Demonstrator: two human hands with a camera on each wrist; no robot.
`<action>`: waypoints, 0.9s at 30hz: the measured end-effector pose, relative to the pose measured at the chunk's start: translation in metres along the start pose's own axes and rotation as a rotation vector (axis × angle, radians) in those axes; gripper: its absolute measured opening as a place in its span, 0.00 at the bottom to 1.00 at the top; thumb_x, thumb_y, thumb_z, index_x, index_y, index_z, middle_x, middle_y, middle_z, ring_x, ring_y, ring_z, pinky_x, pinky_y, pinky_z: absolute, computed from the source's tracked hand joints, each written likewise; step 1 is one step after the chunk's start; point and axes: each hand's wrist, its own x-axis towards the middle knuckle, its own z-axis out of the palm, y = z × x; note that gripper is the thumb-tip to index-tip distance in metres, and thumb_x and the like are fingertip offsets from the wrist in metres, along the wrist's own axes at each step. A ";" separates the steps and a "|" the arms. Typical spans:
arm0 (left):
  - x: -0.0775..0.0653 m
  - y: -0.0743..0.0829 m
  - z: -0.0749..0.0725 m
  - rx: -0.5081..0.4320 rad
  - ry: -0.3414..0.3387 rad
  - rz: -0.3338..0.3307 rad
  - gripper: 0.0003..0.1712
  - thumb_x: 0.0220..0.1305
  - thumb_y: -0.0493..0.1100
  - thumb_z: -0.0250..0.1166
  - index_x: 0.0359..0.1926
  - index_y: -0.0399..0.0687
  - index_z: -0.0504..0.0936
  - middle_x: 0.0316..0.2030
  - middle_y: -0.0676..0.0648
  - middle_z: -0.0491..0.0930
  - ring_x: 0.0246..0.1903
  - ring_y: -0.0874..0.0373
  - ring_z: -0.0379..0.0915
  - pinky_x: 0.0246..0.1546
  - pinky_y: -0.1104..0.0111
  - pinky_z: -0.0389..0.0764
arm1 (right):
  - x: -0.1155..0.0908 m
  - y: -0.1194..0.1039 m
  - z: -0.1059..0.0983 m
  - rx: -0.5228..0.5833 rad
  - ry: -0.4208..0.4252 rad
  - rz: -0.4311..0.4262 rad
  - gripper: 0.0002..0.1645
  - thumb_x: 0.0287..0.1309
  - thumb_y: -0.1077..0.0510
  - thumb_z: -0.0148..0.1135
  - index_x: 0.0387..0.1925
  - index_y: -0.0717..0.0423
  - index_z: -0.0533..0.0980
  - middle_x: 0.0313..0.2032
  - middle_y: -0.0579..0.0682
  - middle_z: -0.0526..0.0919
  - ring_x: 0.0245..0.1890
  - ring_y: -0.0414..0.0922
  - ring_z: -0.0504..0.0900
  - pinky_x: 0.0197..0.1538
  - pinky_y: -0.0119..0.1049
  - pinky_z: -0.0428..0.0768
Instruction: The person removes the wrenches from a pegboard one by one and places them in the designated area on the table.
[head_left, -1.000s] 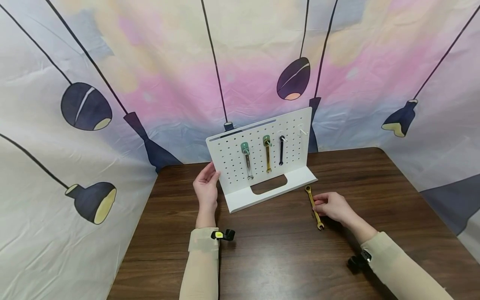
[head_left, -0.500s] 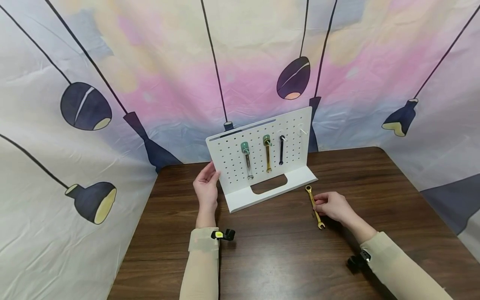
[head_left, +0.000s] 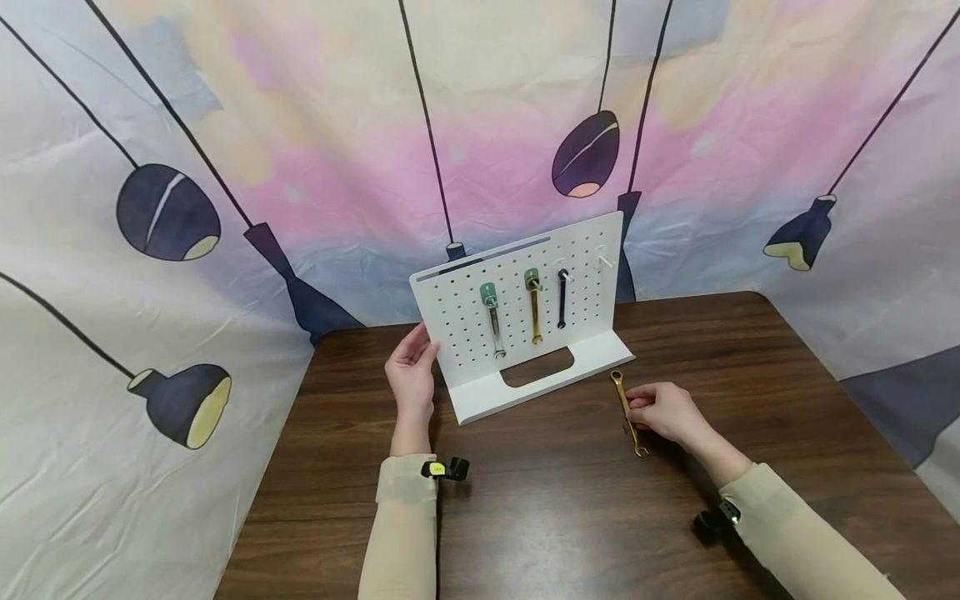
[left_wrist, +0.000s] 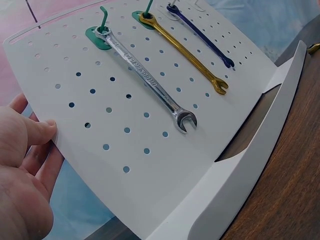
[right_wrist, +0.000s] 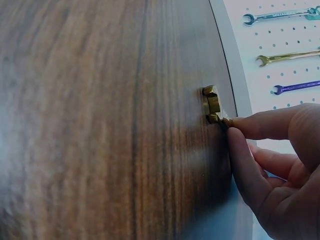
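My left hand (head_left: 411, 371) pinches the left edge of a white pegboard stand (head_left: 463, 329), thumb on the front and fingers behind. In the left wrist view a silver combination wrench (left_wrist: 147, 77), a gold one (left_wrist: 182, 52) and a smaller dark purple one (left_wrist: 200, 35) hang from hooks on the board. To the right of the stand my right hand (head_left: 667, 412) pinches another gold combination wrench (head_left: 624, 398) at mid-shaft, between thumb and fingertips. Its ring end points toward the stand, its open end toward me. The right wrist view shows that open end close over the table.
A bare clear hook (head_left: 605, 262) sticks out at the board's upper right. The stand's base (head_left: 480, 400) has a cut-out slot. Everything stands on a dark wooden table (head_left: 555, 508). A cloth backdrop (head_left: 337, 150) with printed lamps hangs behind the table.
The head view has shifted very slightly. Both hands, the stand and the held wrench look almost the same as before.
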 end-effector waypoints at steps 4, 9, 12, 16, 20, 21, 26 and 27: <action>0.000 0.000 0.000 0.003 -0.003 0.007 0.21 0.67 0.23 0.71 0.58 0.40 0.89 0.50 0.44 0.90 0.47 0.57 0.87 0.50 0.70 0.86 | 0.001 0.000 0.000 0.000 0.000 0.000 0.23 0.63 0.69 0.70 0.58 0.77 0.79 0.41 0.59 0.87 0.37 0.46 0.88 0.40 0.40 0.89; 0.000 0.000 0.000 0.002 -0.007 0.014 0.21 0.66 0.23 0.70 0.58 0.40 0.90 0.50 0.45 0.90 0.46 0.58 0.87 0.49 0.70 0.86 | 0.002 0.000 0.000 0.010 -0.005 0.003 0.23 0.63 0.69 0.71 0.57 0.78 0.79 0.41 0.61 0.87 0.38 0.47 0.88 0.40 0.39 0.90; 0.000 -0.001 0.000 -0.002 -0.004 0.011 0.21 0.66 0.23 0.71 0.58 0.39 0.89 0.49 0.44 0.90 0.46 0.58 0.87 0.49 0.70 0.86 | 0.002 0.000 0.000 0.010 -0.008 0.004 0.23 0.62 0.69 0.71 0.57 0.78 0.79 0.41 0.61 0.87 0.37 0.46 0.88 0.39 0.39 0.90; 0.001 0.000 0.000 -0.001 -0.002 0.006 0.21 0.67 0.23 0.71 0.58 0.38 0.89 0.50 0.43 0.90 0.46 0.59 0.87 0.49 0.70 0.86 | 0.003 0.000 -0.001 0.007 -0.009 0.001 0.23 0.62 0.69 0.71 0.57 0.78 0.79 0.41 0.61 0.87 0.37 0.46 0.88 0.39 0.40 0.90; 0.001 0.001 0.000 0.002 -0.004 0.001 0.20 0.67 0.24 0.71 0.59 0.37 0.88 0.51 0.42 0.90 0.47 0.59 0.87 0.50 0.70 0.85 | 0.003 0.000 -0.001 -0.003 -0.010 0.002 0.23 0.63 0.69 0.71 0.57 0.77 0.79 0.41 0.61 0.87 0.37 0.47 0.88 0.40 0.40 0.90; 0.001 0.000 0.000 0.001 -0.003 0.001 0.20 0.67 0.24 0.71 0.59 0.37 0.88 0.51 0.42 0.90 0.47 0.58 0.87 0.50 0.70 0.85 | 0.003 0.000 -0.001 -0.007 -0.012 0.003 0.23 0.63 0.69 0.71 0.57 0.77 0.79 0.42 0.61 0.87 0.37 0.47 0.88 0.40 0.40 0.90; 0.000 0.000 0.000 0.007 -0.001 0.001 0.20 0.67 0.24 0.71 0.58 0.38 0.89 0.51 0.43 0.90 0.47 0.58 0.87 0.51 0.70 0.85 | 0.004 0.001 -0.001 -0.010 -0.017 0.005 0.23 0.63 0.68 0.72 0.57 0.76 0.80 0.42 0.61 0.87 0.37 0.47 0.88 0.40 0.41 0.90; 0.000 0.000 -0.001 0.006 -0.002 0.004 0.21 0.67 0.24 0.70 0.58 0.38 0.89 0.51 0.43 0.90 0.47 0.57 0.87 0.51 0.69 0.85 | 0.004 0.001 -0.001 -0.006 -0.018 0.005 0.23 0.63 0.68 0.72 0.57 0.76 0.79 0.42 0.61 0.87 0.38 0.47 0.88 0.41 0.41 0.90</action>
